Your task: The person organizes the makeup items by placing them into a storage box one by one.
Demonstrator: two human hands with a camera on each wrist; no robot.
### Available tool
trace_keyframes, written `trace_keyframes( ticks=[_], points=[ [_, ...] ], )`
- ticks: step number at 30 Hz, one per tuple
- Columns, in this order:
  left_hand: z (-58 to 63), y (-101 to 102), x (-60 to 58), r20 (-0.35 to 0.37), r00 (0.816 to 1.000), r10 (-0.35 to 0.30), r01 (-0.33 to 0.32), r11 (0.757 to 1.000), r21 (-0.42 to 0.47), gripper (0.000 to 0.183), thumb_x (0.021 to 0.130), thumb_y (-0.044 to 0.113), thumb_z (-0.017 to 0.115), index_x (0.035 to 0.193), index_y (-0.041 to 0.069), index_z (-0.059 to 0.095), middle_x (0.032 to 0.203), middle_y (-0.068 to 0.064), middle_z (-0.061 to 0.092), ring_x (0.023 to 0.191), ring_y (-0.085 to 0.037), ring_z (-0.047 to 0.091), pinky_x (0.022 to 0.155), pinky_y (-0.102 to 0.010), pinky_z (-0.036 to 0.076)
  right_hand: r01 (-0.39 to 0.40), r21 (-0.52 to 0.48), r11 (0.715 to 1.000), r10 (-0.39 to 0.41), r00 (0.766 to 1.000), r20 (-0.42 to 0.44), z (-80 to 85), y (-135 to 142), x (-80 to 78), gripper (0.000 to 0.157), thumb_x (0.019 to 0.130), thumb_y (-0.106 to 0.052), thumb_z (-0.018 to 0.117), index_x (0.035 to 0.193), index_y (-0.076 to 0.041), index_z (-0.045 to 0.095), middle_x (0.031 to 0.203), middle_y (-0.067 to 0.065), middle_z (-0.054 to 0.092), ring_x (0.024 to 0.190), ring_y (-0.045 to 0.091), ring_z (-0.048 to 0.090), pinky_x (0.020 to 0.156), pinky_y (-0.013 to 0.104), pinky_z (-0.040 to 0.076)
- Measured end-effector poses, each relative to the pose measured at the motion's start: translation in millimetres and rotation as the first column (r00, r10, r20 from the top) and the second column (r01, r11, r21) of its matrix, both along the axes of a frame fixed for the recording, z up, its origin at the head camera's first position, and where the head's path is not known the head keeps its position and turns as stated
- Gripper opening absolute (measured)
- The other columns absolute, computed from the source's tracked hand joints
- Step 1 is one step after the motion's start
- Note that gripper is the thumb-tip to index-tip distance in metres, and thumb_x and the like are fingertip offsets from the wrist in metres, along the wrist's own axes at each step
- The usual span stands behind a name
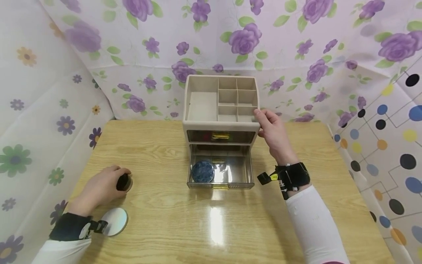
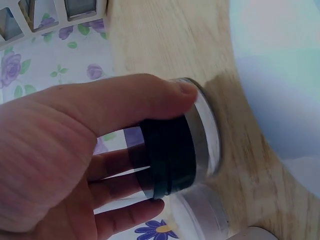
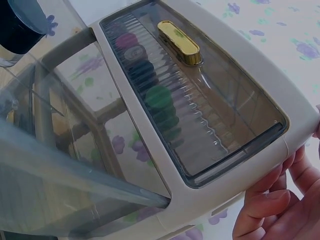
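Observation:
My left hand (image 1: pixel 103 189) is at the table's left side. Its thumb and fingers grip a small jar (image 2: pixel 172 155) with a black part and a clear end. Close to that wrist lies a shiny pale disc (image 1: pixel 115 222). At the back centre stands a beige desktop drawer organizer (image 1: pixel 222 126), and my right hand (image 1: pixel 275 134) holds its right front corner, thumb on top. The organizer's lower clear drawer (image 1: pixel 235 176) is pulled out, with a round dark-blue-lidded container (image 1: pixel 202 171) in its left part. Its upper drawer (image 3: pixel 200 100) is closed over several coloured pieces.
Divided compartments (image 1: pixel 227 97) form the organizer's top. Beyond the wooden table (image 1: pixel 158 220) hang a flowered cloth (image 1: pixel 138 73) at the back and a dotted cloth (image 1: pixel 389 165) on the right. The pulled-out drawer juts toward the front, its yellow handle (image 1: pixel 220 187) facing me.

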State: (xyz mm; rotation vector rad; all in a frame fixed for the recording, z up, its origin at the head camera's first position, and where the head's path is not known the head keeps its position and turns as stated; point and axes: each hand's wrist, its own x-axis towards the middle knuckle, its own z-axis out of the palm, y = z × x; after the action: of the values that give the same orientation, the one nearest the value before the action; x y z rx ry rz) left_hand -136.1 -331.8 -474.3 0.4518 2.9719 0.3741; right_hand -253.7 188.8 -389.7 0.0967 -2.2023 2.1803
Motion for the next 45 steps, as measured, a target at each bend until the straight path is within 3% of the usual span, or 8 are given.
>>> trace_keyframes(
  ticks=[7, 11, 18, 26, 31, 38, 41, 45],
  points=[
    [9.4, 10.3, -2.1, 0.016, 0.996, 0.086, -0.087, 0.993, 0.081, 0.060, 0.093, 0.030, 0.081, 0.142, 0.001, 0.062, 0.130, -0.028, 0.060, 0.110, -0.048, 0.066, 0.089, -0.064, 0.054, 0.005, 0.002, 1.000, -0.005, 1.000, -0.001, -0.1, -0.2, 0.5, 0.034, 0.107, -0.044, 0.066, 0.091, -0.015, 0.061, 0.104, 0.002, 0.057, 0.093, 0.018, 0.060, 0.077, 0.035, 0.046],
    [16.5, 18.3, -4.1, 0.001, 0.995, 0.098, -0.097, 0.988, 0.117, 0.063, 0.094, 0.032, 0.081, 0.146, 0.004, 0.060, 0.132, -0.026, 0.056, 0.108, -0.046, 0.066, 0.086, -0.063, 0.054, 0.007, 0.003, 1.000, -0.007, 1.000, 0.002, 0.1, -1.2, 0.8, 0.034, 0.107, -0.045, 0.066, 0.091, -0.015, 0.061, 0.108, 0.002, 0.058, 0.094, 0.018, 0.060, 0.079, 0.037, 0.047],
    [32.8, 37.9, -7.5, -0.109, 0.993, 0.048, -0.025, 0.978, 0.205, 0.068, 0.088, 0.028, 0.086, 0.148, 0.009, 0.060, 0.131, -0.021, 0.056, 0.105, -0.040, 0.064, 0.081, -0.059, 0.054, -0.001, -0.007, 1.000, 0.001, 1.000, -0.001, 0.2, -2.0, 0.4, 0.032, 0.107, -0.043, 0.065, 0.092, -0.015, 0.062, 0.103, 0.002, 0.059, 0.095, 0.018, 0.061, 0.078, 0.035, 0.049],
    [60.2, 73.6, -10.0, -0.223, 0.973, -0.056, 0.120, 0.951, 0.284, 0.074, 0.088, 0.020, 0.084, 0.156, 0.014, 0.055, 0.134, -0.016, 0.057, 0.105, -0.034, 0.064, 0.082, -0.053, 0.053, 0.004, -0.033, 0.999, -0.004, 1.000, -0.004, -2.1, -1.7, -2.3, 0.030, 0.108, -0.042, 0.065, 0.092, -0.017, 0.063, 0.097, 0.001, 0.060, 0.088, 0.015, 0.062, 0.074, 0.032, 0.050],
    [68.3, 98.6, -10.8, -0.278, 0.951, -0.133, 0.225, 0.917, 0.330, 0.080, 0.087, 0.015, 0.085, 0.160, 0.015, 0.052, 0.137, -0.013, 0.057, 0.110, -0.031, 0.064, 0.085, -0.051, 0.054, 0.002, -0.036, 0.999, -0.002, 1.000, 0.002, -2.1, -1.6, -1.5, 0.030, 0.108, -0.042, 0.065, 0.092, -0.017, 0.063, 0.101, 0.001, 0.059, 0.091, 0.016, 0.062, 0.076, 0.033, 0.050],
    [79.5, 145.0, -13.3, -0.335, 0.916, -0.219, 0.356, 0.827, 0.435, 0.074, 0.084, 0.017, 0.089, 0.148, 0.003, 0.054, 0.142, -0.015, 0.060, 0.129, -0.032, 0.059, 0.104, -0.054, 0.050, 0.002, -0.032, 0.999, -0.002, 1.000, 0.009, -1.8, -1.1, -0.6, 0.029, 0.107, -0.043, 0.065, 0.094, -0.017, 0.063, 0.104, 0.003, 0.059, 0.095, 0.018, 0.062, 0.080, 0.036, 0.049],
    [82.7, 165.8, -13.5, -0.338, 0.901, -0.272, 0.408, 0.795, 0.448, 0.074, 0.085, 0.020, 0.090, 0.150, 0.008, 0.056, 0.144, -0.012, 0.059, 0.128, -0.030, 0.060, 0.103, -0.052, 0.052, 0.004, -0.040, 0.999, -0.003, 1.000, 0.013, -1.5, -1.1, -0.2, 0.029, 0.108, -0.042, 0.065, 0.094, -0.017, 0.063, 0.104, 0.003, 0.059, 0.095, 0.018, 0.062, 0.079, 0.036, 0.049],
    [82.8, 191.4, -15.2, -0.346, 0.864, -0.365, 0.491, 0.759, 0.427, 0.079, 0.089, 0.022, 0.087, 0.159, 0.016, 0.052, 0.152, -0.013, 0.054, 0.130, -0.030, 0.059, 0.101, -0.050, 0.054, -0.005, -0.045, 0.999, 0.005, 1.000, 0.015, -0.2, -2.2, 0.2, 0.029, 0.107, -0.042, 0.066, 0.095, -0.016, 0.063, 0.107, 0.003, 0.059, 0.097, 0.018, 0.062, 0.081, 0.037, 0.050]
  ],
)
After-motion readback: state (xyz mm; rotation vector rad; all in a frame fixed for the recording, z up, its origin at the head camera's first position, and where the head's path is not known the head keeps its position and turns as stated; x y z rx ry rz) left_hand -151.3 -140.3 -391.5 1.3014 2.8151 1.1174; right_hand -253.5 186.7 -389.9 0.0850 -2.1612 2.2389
